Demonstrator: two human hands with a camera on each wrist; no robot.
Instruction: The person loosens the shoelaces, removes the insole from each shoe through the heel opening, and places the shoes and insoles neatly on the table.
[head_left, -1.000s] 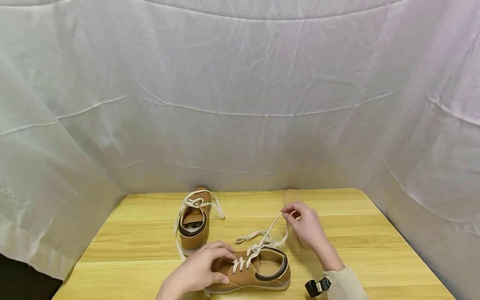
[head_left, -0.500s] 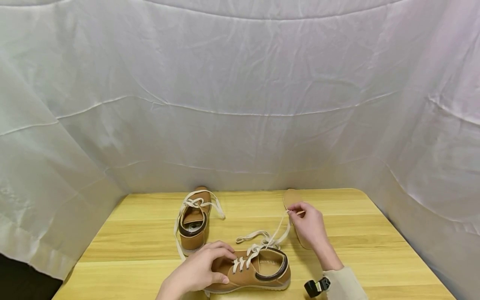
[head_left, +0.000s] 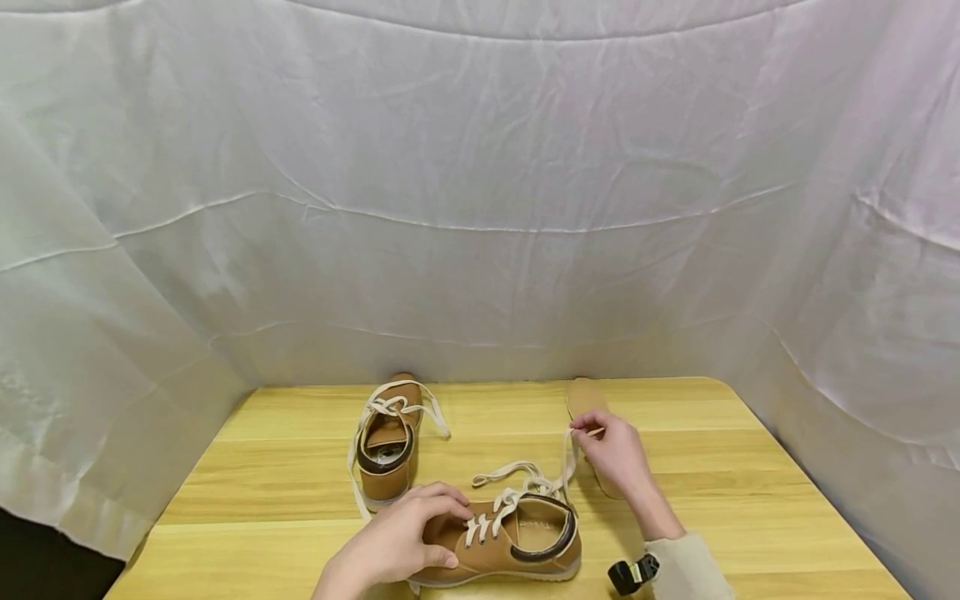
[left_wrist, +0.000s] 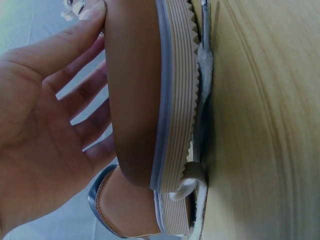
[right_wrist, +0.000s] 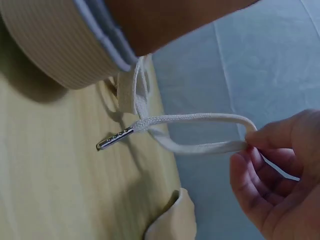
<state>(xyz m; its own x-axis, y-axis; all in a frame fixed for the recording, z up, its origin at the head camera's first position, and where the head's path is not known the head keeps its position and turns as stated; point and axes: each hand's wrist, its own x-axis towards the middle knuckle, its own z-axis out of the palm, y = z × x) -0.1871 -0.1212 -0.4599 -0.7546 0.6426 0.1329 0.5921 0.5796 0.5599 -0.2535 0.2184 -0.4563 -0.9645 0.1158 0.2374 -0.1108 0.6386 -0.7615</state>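
A brown shoe (head_left: 487, 560) with cream laces and a dark collar lies lengthwise near the table's front, toe to the left. My left hand (head_left: 405, 537) grips its toe part, thumb on the near side and fingers over the top. In the left wrist view the toe (left_wrist: 132, 100) sits between that thumb and fingers. Beyond the shoe, my right hand (head_left: 617, 450) pinches a loop of the shoelace (head_left: 567, 458) above the table. The right wrist view shows that loop and a metal lace tip (right_wrist: 115, 138) hanging from it.
A second brown shoe (head_left: 386, 479) with loose laces stands behind and left, its toe pointing away. A tan insole (head_left: 585, 393) lies under and behind my right hand. Grey-white cloth (head_left: 480, 275) surrounds the wooden table (head_left: 262, 467).
The lace stretched taut from shoe to right hand has come away and now hangs as a loop from the fingers. My right hand shifted slightly right, then dipped a little. The left hand stays put.
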